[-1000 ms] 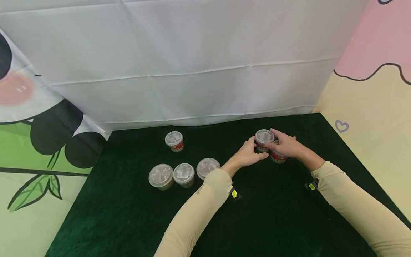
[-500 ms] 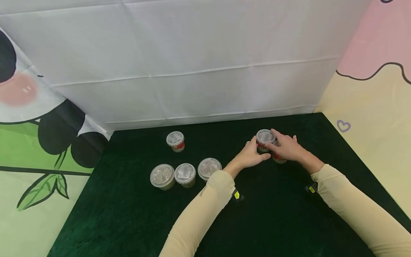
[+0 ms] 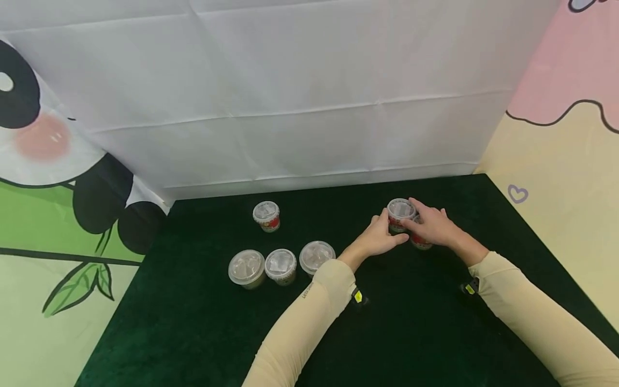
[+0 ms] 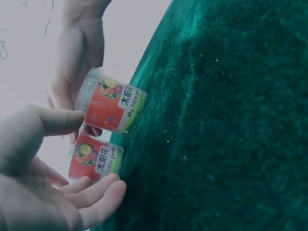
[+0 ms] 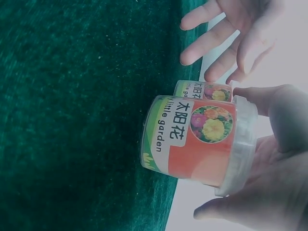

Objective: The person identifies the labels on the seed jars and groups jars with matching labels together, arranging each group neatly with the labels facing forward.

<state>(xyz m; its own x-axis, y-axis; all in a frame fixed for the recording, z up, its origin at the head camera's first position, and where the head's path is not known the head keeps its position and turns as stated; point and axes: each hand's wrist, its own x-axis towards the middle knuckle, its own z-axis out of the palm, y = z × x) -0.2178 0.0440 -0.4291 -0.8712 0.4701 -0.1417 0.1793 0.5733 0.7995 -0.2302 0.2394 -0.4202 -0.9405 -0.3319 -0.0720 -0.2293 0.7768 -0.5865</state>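
Observation:
Two small lidded plastic cups with red flower labels stand side by side at the table's right rear. The left cup (image 3: 401, 208) has my left hand (image 3: 374, 237) at its left side. Those fingers are extended, with fingertips at the cup, and the thumb points right. My right hand (image 3: 435, 224) reaches over the right cup (image 3: 420, 242), hiding most of its lid. In the right wrist view, its thumb and fingers lie on either side of that cup (image 5: 202, 144). The thumb tip lies near the left cup's lid. Both cups look upright on the green cloth.
At the left rear stands another red-labelled cup (image 3: 266, 216). Nearer are a wide lidded tub (image 3: 246, 269), a smaller cup (image 3: 281, 266) and another wide tub (image 3: 316, 255) behind my left sleeve. White cloth (image 3: 290, 107) hangs behind the green-covered table (image 3: 401, 333).
The view has shifted slightly, so everything appears a little further right and lower. Both hands keep nearly the same place at the two right cups.

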